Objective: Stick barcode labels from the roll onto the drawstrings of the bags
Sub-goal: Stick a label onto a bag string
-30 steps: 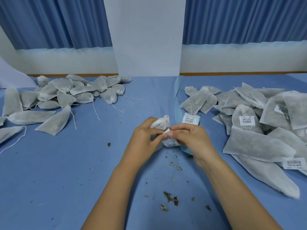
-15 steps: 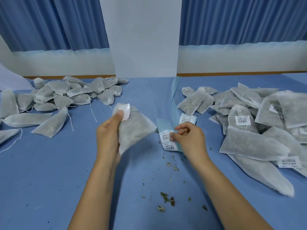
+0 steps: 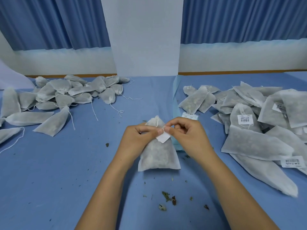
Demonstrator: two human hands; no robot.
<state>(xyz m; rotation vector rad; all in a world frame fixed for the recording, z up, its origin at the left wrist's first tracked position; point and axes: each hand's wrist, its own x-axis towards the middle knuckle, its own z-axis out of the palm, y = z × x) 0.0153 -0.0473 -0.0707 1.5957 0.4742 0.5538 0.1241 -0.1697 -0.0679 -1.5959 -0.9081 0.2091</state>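
A white mesh drawstring bag (image 3: 157, 156) filled with herbs lies on the blue table in front of me, neck pointing away. My left hand (image 3: 141, 138) and my right hand (image 3: 186, 136) meet over its upper half and both pinch a white label (image 3: 163, 138), blank side up, at the bag's drawstring. The blue label strip (image 3: 176, 103) runs away from me past my right hand, with one barcode label (image 3: 190, 116) showing on it.
A pile of unlabelled bags (image 3: 63, 97) lies at the back left with loose strings. Labelled bags (image 3: 249, 123) are heaped on the right. Dried herb crumbs (image 3: 167, 198) are scattered on the blue table (image 3: 49, 180) near me. A white pillar stands behind.
My left hand brought the bag from the air down onto the table. My right hand left the strip with a label, and both hands now pinch it over the bag.
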